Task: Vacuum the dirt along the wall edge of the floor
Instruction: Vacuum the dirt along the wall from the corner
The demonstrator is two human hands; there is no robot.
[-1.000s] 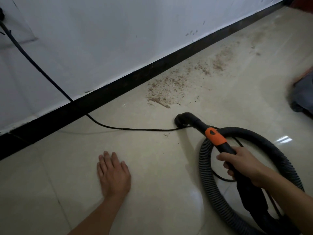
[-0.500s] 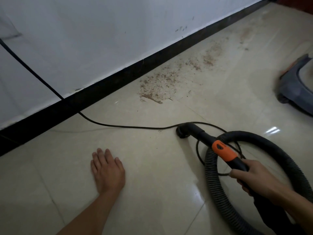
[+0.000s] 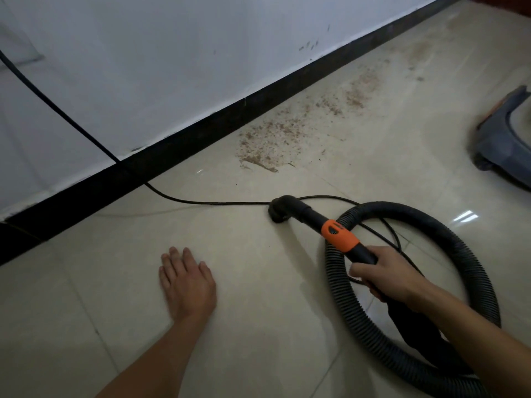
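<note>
Our right hand grips the one black wand behind its orange collar; our left hand lies flat, fingers together, on the floor. Brown speckled dirt spreads in one streak beside the skirting, beyond the nozzle.

— Bright?
— No, dim and flat. One white glare patch sits on the floor at three o'clock.
— Sharp?
— Mostly. The vacuum body near the three o'clock edge is smeared with blur.
</note>
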